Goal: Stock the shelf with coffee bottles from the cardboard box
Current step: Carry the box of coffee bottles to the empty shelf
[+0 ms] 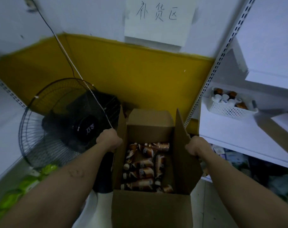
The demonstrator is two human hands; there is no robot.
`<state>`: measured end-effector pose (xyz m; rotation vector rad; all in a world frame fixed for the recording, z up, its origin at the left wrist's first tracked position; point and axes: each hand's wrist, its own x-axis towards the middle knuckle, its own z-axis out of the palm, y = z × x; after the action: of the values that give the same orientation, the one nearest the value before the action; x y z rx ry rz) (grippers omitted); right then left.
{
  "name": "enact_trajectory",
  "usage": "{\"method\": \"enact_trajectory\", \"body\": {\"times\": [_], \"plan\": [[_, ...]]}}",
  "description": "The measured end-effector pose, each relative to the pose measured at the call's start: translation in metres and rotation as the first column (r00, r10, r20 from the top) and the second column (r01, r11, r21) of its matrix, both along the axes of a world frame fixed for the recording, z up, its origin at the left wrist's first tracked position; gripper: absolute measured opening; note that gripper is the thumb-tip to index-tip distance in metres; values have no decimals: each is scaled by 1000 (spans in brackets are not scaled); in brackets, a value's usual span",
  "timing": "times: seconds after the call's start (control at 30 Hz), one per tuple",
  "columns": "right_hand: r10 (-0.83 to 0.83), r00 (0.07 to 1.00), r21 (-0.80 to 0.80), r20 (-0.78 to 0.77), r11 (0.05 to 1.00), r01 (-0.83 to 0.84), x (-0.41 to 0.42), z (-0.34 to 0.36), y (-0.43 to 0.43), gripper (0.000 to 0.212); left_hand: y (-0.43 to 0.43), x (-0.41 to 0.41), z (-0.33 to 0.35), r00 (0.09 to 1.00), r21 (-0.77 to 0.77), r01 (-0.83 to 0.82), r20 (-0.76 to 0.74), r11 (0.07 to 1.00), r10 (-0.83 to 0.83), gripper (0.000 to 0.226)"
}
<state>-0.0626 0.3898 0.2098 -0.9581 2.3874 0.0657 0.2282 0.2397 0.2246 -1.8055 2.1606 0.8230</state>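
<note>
The cardboard box stands open at the 6 o'clock part of the view, its long axis running from 6 toward 12 o'clock. The coffee bottles lie loose on its bottom, most on their sides with their long axes across the box, caps toward 9 o'clock; a few near the far end lie slanted, and one along the right wall points roughly toward 12.

All four flaps stand up. The left hand is clenched on the top edge of the left flap, and the right hand grips the right flap's edge; the fingers of both curl out of sight behind the cardboard. The raised flaps narrow the opening to a straight drop from above, with bare box floor at the far end.

At 9 o'clock a black fan lies tilted, its wire cage touching or just beside the left flap; which, the view does not show. A white cord crosses it down to the left hand. Green packets lie at 8 o'clock.

At 3 o'clock stands the white shelf, its perforated upright just beside the right flap. On it a white basket holds brown bottles, and a flat cardboard piece lies near it. A handwritten paper sign hangs on the wall at 12.
</note>
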Motion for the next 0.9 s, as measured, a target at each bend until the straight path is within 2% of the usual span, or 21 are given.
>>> {"method": "enact_trajectory", "body": {"times": [0.1,0.2,0.33,0.47,0.7,0.83,0.9], "plan": [[67,998,72,-16,995,-65,42,-7,34,27,39,39,-15,994,-7,104,30,995,-103,15],[32,999,105,-6,994,-31,91,-22,73,35,73,84,-35,984,5,174,35,985,-174,19],[3,1000,168,-5,986,-2,160,-34,130,24,123,156,-60,979,-1,197,50,980,-197,22],[-12,1000,172,-4,985,12,214,-28,169,20,167,215,-72,989,67,146,20,987,-148,15],[93,995,138,39,986,-98,281,-11,205,18,232,302,-76,998,-2,50,23,999,-50,15],[158,986,87,62,983,-163,317,-15,236,18,283,347,-70,999,-16,-38,-37,999,38,14],[217,975,90,46,971,-220,334,-19,250,22,319,374,-75,992,-23,-101,-73,995,99,25]]}}
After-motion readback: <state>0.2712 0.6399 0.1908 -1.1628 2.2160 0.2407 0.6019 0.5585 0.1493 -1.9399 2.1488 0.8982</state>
